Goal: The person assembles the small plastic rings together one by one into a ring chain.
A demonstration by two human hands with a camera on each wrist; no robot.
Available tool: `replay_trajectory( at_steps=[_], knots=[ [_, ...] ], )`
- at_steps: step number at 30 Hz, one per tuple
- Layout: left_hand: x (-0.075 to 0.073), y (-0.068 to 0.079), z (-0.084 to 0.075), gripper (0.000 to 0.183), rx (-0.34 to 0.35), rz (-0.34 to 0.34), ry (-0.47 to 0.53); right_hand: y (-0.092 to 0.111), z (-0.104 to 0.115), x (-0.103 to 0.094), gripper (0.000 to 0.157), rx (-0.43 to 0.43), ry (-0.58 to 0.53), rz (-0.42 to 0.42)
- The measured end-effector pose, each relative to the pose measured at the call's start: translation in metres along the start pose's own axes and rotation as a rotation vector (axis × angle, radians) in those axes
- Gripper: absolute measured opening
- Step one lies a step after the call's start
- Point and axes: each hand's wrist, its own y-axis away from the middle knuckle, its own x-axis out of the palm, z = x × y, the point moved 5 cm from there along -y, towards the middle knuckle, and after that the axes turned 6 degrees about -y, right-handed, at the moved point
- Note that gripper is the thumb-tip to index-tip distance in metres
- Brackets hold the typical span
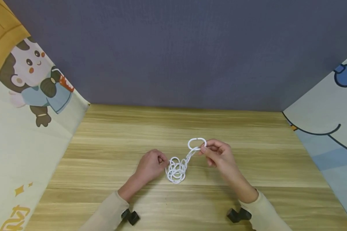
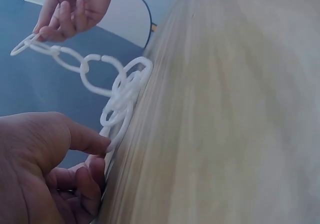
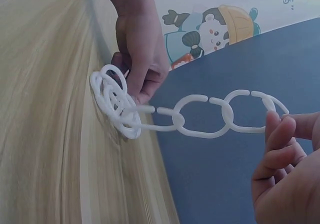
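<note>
A white plastic chain [image 1: 176,173] of oval links lies heaped on the wooden table, with one end lifted off to the right. My right hand [image 1: 221,157] pinches the end link [image 1: 192,139] between thumb and fingertips, above the table. Several links hang in a slanting line from there to the heap, as the right wrist view shows; each link there has a small gap in its side. At the heap's left edge, my left hand [image 1: 152,165] pinches a link [image 2: 120,140] between thumb and forefinger, low by the tabletop.
The wood-grain table [image 1: 118,128] runs back to a dark blue-grey wall panel [image 1: 173,64]. Cartoon-printed panels stand on the left [image 1: 31,134] and right [image 1: 329,128]. Black wrist mounts [image 1: 130,217] sit at both sleeves.
</note>
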Motion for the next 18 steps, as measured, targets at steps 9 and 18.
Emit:
replay_trajectory(
  at_steps=[9,18],
  knots=[
    [-0.001,-0.005,0.028,0.008,0.023,-0.086,-0.038,0.001,0.003,-0.011,0.027,-0.016,0.006,-0.029],
    [-0.013,-0.001,0.017,0.009,-0.038,-0.034,-0.100,0.002,0.000,-0.017,0.026,0.005,0.019,-0.062]
  ],
)
